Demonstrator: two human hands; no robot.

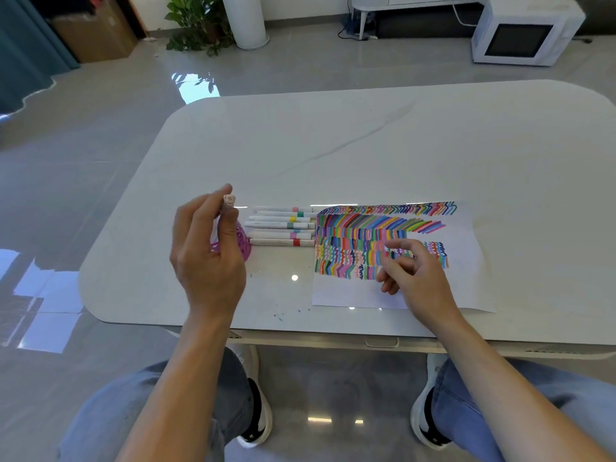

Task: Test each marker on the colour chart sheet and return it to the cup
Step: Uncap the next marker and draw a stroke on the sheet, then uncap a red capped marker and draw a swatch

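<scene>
The left hand (206,255) grips a marker (228,201) upright, in front of the pink cup (243,243), which shows at its 3 o'clock. A row of markers (283,225) lies on the counter (366,145) at the cup's 3 o'clock, reaching the sheet (350,291). The right hand (416,275) is over the sheet's coloured strokes, fingers loosely curled, holding nothing.

The white counter (366,135) carries a row of markers (281,226) lying side by side. A purple cup (244,243) stands just left of them, and a colour-streaked paper sheet (466,278) lies just right.
</scene>
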